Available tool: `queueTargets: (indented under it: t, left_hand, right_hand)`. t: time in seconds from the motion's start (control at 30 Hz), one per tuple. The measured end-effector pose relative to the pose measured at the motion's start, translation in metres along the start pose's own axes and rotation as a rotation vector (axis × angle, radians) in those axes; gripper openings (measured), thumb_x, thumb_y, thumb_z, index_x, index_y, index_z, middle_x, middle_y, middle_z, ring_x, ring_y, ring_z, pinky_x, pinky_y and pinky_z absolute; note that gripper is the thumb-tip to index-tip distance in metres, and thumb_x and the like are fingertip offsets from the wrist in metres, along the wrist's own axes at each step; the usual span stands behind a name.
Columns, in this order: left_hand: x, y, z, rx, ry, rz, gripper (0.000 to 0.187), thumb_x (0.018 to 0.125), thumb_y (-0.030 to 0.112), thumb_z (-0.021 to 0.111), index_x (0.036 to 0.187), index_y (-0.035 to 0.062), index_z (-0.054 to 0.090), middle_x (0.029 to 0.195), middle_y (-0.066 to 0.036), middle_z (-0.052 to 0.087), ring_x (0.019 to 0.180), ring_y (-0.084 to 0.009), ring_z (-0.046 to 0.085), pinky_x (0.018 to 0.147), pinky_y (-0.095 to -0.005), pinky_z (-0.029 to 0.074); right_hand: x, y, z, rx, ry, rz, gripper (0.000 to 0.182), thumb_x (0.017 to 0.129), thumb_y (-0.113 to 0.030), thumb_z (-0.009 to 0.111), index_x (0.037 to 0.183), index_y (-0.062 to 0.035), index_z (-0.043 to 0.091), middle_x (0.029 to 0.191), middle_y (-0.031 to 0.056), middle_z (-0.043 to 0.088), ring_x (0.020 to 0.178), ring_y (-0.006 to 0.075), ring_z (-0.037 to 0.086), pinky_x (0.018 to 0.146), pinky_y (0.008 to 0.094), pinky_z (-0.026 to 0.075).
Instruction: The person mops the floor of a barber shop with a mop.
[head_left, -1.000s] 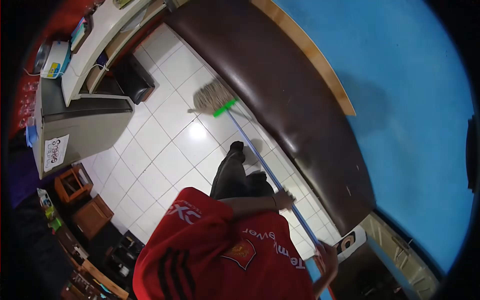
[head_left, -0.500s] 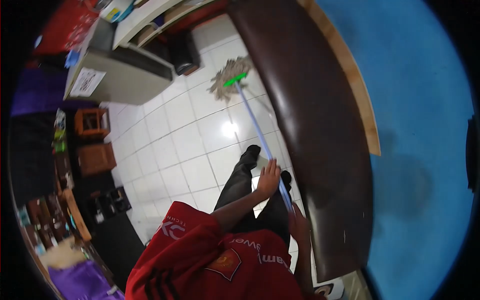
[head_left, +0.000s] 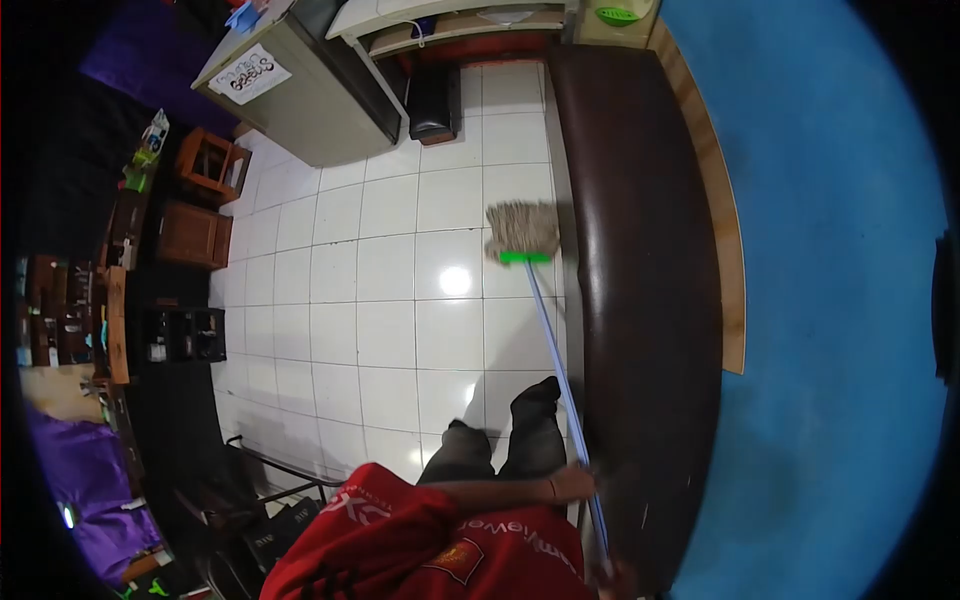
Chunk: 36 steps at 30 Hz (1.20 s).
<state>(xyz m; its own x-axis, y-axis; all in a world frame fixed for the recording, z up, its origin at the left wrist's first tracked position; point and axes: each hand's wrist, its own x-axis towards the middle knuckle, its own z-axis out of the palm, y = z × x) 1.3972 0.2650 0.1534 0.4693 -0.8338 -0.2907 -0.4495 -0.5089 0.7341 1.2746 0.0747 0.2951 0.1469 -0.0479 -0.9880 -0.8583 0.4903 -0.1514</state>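
Note:
A mop with a shaggy grey-beige head and a green clamp rests on the white tiled floor, close to the base of the brown bench. Its light blue handle slants down toward my body. My left hand is closed around the handle, past my feet and near the bench edge. Lower down, at the end of the handle, my right hand grips it; this hand is dim and partly blurred.
The long brown padded bench runs along the right beside a blue wall. A grey cabinet, a white desk and a black stool stand ahead. Wooden furniture lines the left; a black metal frame is near my left side.
The view has turned and shifted. In it, the mop head appears farther right and nearer to me, with its strands gathered ahead of the clamp. Both hands are lower, still holding the handle.

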Motion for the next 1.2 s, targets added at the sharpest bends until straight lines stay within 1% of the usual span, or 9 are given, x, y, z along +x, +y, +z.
queueTargets:
  t: [0.1, 0.17, 0.23, 0.33, 0.5, 0.63, 0.87, 0.9, 1.2]
  left_hand:
    - [-0.015, 0.042, -0.003, -0.089, 0.022, 0.117, 0.019, 0.078, 0.014, 0.043, 0.093, 0.008, 0.052, 0.097, -0.009, 0.051, 0.091, -0.0251, 0.052, 0.076, -0.0436, 0.044]
    - [-0.027, 0.041, 0.003, -0.075, 0.076, 0.168, 0.021, 0.077, 0.014, 0.044, 0.096, 0.0074, 0.05, 0.095, -0.008, 0.051, 0.09, -0.0248, 0.052, 0.072, -0.0413, 0.045]
    - [-0.038, 0.017, 0.008, 0.001, 0.143, 0.016, 0.023, 0.077, 0.014, 0.044, 0.099, 0.0068, 0.048, 0.1, -0.01, 0.052, 0.098, -0.0239, 0.05, 0.07, -0.0397, 0.046]
    - [-0.075, -0.024, 0.008, 0.047, 0.512, -0.334, 0.028, 0.077, 0.015, 0.045, 0.105, 0.008, 0.047, 0.122, -0.013, 0.041, 0.113, -0.0243, 0.041, 0.078, -0.0434, 0.042]
    - [-0.128, -0.089, -0.023, 0.156, 0.64, -0.6, 0.046, 0.079, 0.017, 0.045, 0.123, 0.0105, 0.036, 0.136, -0.01, 0.027, 0.119, -0.0322, 0.035, 0.084, -0.0486, 0.04]
    - [-0.152, -0.117, -0.051, 0.12, 0.64, -0.757, 0.047, 0.08, 0.021, 0.045, 0.126, 0.017, 0.034, 0.136, -0.008, 0.027, 0.119, -0.0311, 0.035, 0.089, -0.0536, 0.033]
    - [-0.139, -0.064, 0.009, 0.114, 0.523, -0.547, 0.033, 0.082, 0.022, 0.04, 0.112, 0.0254, 0.052, 0.126, -0.004, 0.041, 0.119, -0.0281, 0.035, 0.092, -0.06, 0.023]
    - [-0.127, -0.056, 0.03, 0.097, 0.549, -0.517, 0.031, 0.081, 0.021, 0.04, 0.108, 0.024, 0.054, 0.125, -0.004, 0.042, 0.118, -0.0287, 0.035, 0.091, -0.0605, 0.024]
    - [-0.125, -0.004, 0.098, -0.018, 0.455, -0.309, 0.019, 0.077, 0.022, 0.047, 0.094, 0.0192, 0.057, 0.101, -0.004, 0.054, 0.109, -0.0247, 0.042, 0.078, -0.0562, 0.036]
  right_hand:
    - [-0.044, 0.034, -0.071, -1.115, -0.115, -0.462, 0.044, 0.087, -0.019, 0.046, 0.125, -0.0018, 0.035, 0.112, 0.0139, 0.048, 0.089, 0.0236, 0.05, 0.074, 0.0327, 0.044]
    - [-0.029, 0.06, -0.093, -1.318, 0.07, -0.757, 0.036, 0.086, -0.018, 0.046, 0.116, 0.0003, 0.042, 0.098, 0.011, 0.052, 0.079, 0.0227, 0.051, 0.07, 0.0321, 0.044]
    - [0.008, 0.059, -0.08, -1.165, 0.0, -0.491, 0.03, 0.086, -0.019, 0.047, 0.11, -0.0003, 0.045, 0.097, 0.0121, 0.053, 0.077, 0.0211, 0.052, 0.062, 0.0348, 0.046]
    - [0.018, 0.017, 0.103, -1.23, -0.244, -1.009, 0.046, 0.087, -0.02, 0.044, 0.124, 0.0055, 0.034, 0.065, 0.014, 0.056, 0.05, 0.0201, 0.053, 0.049, 0.0274, 0.046]
    - [0.091, 0.008, 0.269, -1.144, -0.307, -0.632, 0.045, 0.089, -0.019, 0.038, 0.132, -0.0228, 0.025, 0.05, 0.0098, 0.047, 0.034, 0.0176, 0.044, 0.032, 0.0307, 0.037]
    - [0.111, 0.017, 0.325, -1.279, -0.227, -0.781, 0.048, 0.088, -0.021, 0.038, 0.133, -0.0223, 0.021, 0.055, 0.0148, 0.054, 0.034, 0.0213, 0.049, 0.032, 0.0317, 0.041]
    - [0.064, 0.046, 0.179, -1.577, -0.142, -1.03, 0.045, 0.086, -0.024, 0.043, 0.129, -0.0142, 0.035, 0.069, 0.0117, 0.057, 0.061, 0.0191, 0.057, 0.056, 0.0326, 0.045]
    - [0.05, 0.043, 0.151, -1.603, -0.134, -0.616, 0.045, 0.086, -0.026, 0.044, 0.128, -0.0085, 0.036, 0.079, 0.0124, 0.057, 0.071, 0.0176, 0.055, 0.062, 0.0324, 0.043]
    - [-0.082, 0.074, 0.057, -1.348, -0.052, -0.428, 0.04, 0.088, -0.02, 0.043, 0.125, -0.0045, 0.04, 0.073, 0.0085, 0.058, 0.065, 0.0117, 0.051, 0.059, 0.0275, 0.042]
